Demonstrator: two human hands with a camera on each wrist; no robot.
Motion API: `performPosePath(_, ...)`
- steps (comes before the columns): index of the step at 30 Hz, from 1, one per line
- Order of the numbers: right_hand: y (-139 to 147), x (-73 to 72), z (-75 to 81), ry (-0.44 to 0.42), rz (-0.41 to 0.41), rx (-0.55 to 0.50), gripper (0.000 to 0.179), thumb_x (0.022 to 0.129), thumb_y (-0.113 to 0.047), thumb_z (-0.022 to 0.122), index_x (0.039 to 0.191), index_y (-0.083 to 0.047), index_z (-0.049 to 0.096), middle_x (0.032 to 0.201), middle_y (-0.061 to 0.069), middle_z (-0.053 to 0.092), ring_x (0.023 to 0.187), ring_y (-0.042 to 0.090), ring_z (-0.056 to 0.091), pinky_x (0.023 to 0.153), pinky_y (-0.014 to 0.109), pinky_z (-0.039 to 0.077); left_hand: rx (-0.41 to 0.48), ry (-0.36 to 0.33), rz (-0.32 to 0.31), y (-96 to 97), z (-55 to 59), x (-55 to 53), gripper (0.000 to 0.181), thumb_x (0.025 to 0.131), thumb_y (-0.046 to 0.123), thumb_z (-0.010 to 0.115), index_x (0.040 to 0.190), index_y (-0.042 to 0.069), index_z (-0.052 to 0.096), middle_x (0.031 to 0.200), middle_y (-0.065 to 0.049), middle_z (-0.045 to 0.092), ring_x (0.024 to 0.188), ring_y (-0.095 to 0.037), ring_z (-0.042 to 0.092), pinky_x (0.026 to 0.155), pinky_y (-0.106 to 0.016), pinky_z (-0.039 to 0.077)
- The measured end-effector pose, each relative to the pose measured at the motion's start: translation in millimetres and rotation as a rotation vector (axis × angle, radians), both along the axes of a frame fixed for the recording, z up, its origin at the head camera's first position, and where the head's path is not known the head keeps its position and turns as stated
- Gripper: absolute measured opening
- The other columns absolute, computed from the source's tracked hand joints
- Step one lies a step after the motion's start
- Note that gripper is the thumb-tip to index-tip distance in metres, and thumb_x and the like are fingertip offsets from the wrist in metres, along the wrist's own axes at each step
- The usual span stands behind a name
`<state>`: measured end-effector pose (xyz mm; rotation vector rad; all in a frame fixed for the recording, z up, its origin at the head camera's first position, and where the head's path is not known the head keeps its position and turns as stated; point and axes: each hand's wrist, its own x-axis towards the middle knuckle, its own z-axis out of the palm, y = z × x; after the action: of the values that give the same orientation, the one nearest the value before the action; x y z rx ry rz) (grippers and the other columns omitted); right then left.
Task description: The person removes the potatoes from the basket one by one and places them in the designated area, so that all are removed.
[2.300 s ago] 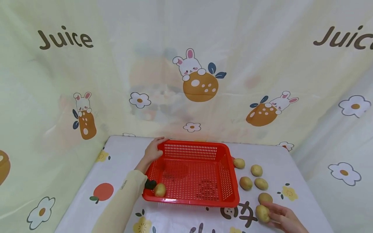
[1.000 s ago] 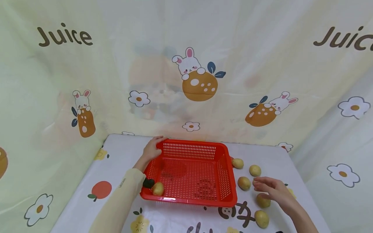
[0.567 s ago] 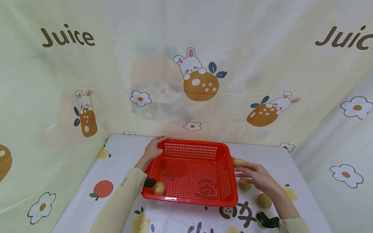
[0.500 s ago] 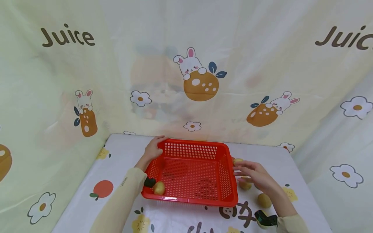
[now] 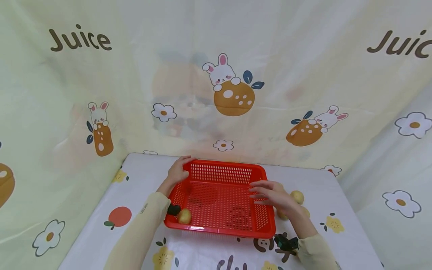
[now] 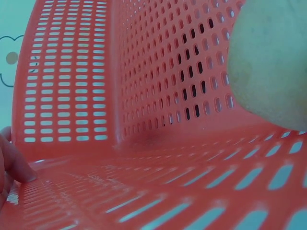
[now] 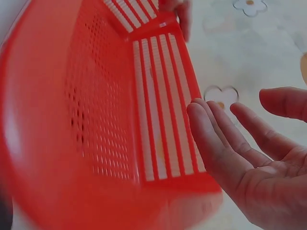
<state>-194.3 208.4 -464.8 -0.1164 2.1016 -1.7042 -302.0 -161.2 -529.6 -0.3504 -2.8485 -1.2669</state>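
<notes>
My left hand (image 5: pixel 177 173) grips the far left corner of a red plastic basket (image 5: pixel 219 234), thumb inside the rim. The perforated basket walls (image 6: pixel 67 72) fill the left wrist view. One potato (image 5: pixel 184 216) lies in the basket's near left corner; it also looms large as a potato (image 6: pixel 273 62) in the left wrist view. My right hand (image 5: pixel 271 195) hovers over the basket's right wall, fingers spread and holding nothing. In the right wrist view, that right hand (image 7: pixel 259 163) has its fingers stretched beside the basket rim (image 7: pixel 194 86).
Right of the basket several potatoes lie on the patterned tablecloth, among them a potato (image 5: pixel 297 197) behind my right wrist. Others are partly or wholly hidden by my right hand and sleeve (image 5: pixel 315 251). A printed curtain (image 5: pixel 189 75) stands behind the table.
My right hand has left the potato it touched at the lower right and passed over the other potatoes, up and left to the basket's right wall. My left hand has kept its place.
</notes>
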Motion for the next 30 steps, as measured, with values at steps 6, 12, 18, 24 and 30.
performPosePath(6, -31.3, -11.8, -6.5, 0.021, 0.082, -0.025, 0.038, 0.099, -0.017, 0.055, 0.131, 0.005, 0.057, 0.120, 0.021, 0.066, 0.103, 0.033, 0.068, 0.086, 0.050, 0.053, -0.004, 0.007, 0.006, -2.1, 2.5, -1.3, 0.068, 0.075, -0.008, 0.051, 0.141, 0.007, 0.055, 0.149, -0.015, 0.043, 0.136, -0.038, 0.039, 0.096, -0.054, 0.044)
performPosePath(12, -65.2, -17.5, -11.0, -0.010, 0.128, -0.067, 0.036, 0.100, -0.014, 0.054, 0.129, 0.005, 0.058, 0.118, 0.020, 0.067, 0.104, 0.038, 0.067, 0.084, 0.047, 0.055, 0.028, -0.005, 0.008, -1.5, 0.0, -0.6, 0.066, 0.076, -0.006, 0.053, 0.140, 0.007, 0.056, 0.149, -0.014, 0.043, 0.135, -0.038, 0.039, 0.103, -0.058, 0.037)
performPosePath(18, -103.0, -21.8, -16.0, -0.043, 0.151, -0.091, 0.032, 0.100, -0.012, 0.054, 0.126, 0.005, 0.060, 0.116, 0.020, 0.067, 0.105, 0.040, 0.066, 0.082, 0.045, 0.056, 0.000, -0.002, 0.019, 0.6, -2.5, -1.2, 0.065, 0.076, -0.005, 0.055, 0.140, 0.009, 0.057, 0.148, -0.013, 0.044, 0.134, -0.037, 0.041, 0.103, -0.058, 0.038)
performPosePath(24, -136.0, -24.6, -23.3, -0.069, 0.173, -0.057, 0.030, 0.100, -0.013, 0.054, 0.124, 0.004, 0.063, 0.113, 0.020, 0.068, 0.101, 0.036, 0.068, 0.084, 0.049, 0.054, 0.008, 0.021, 0.012, 0.4, -2.6, 0.0, 0.064, 0.077, -0.006, 0.052, 0.140, 0.009, 0.057, 0.148, -0.015, 0.044, 0.134, -0.039, 0.041, 0.104, -0.059, 0.036)
performPosePath(30, -160.2, -25.8, -32.6, -0.087, 0.192, -0.069, 0.031, 0.100, -0.011, 0.053, 0.124, 0.007, 0.061, 0.122, 0.029, 0.061, 0.109, 0.044, 0.063, 0.086, 0.052, 0.052, -0.003, 0.089, 0.009, 0.5, -0.6, 3.9, 0.063, 0.075, -0.005, 0.051, 0.135, 0.009, 0.061, 0.143, -0.017, 0.049, 0.128, -0.042, 0.045, 0.100, -0.061, 0.039)
